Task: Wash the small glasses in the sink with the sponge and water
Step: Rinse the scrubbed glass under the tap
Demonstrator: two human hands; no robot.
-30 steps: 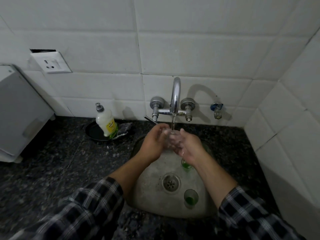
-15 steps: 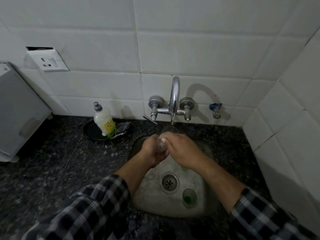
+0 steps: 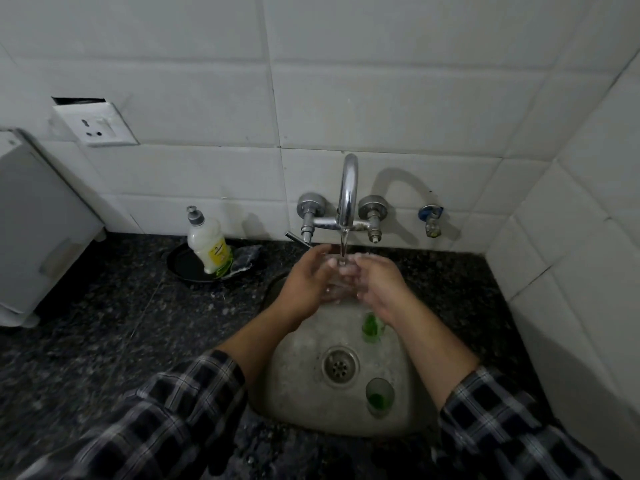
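Note:
Under the running tap (image 3: 347,199), my left hand (image 3: 306,284) and my right hand (image 3: 379,284) hold a small clear glass (image 3: 337,284) between them, water falling onto it. The glass is mostly hidden by my fingers. Two more small glasses with green bottoms stand in the steel sink (image 3: 298,386): one (image 3: 371,327) just below my right wrist, another (image 3: 379,396) to the right of the drain (image 3: 339,367). A dark sponge (image 3: 246,258) lies on a black dish (image 3: 183,266) on the counter, left of the sink.
A dish soap bottle (image 3: 207,244) stands on the black dish. A white appliance (image 3: 38,223) sits at the far left of the dark granite counter (image 3: 104,334). Tiled walls close in behind and on the right; a wall socket (image 3: 95,124) is at upper left.
My hands dipped slightly out of the stream half a second ago, then lifted the glass back under the water, both hands now cupped around it.

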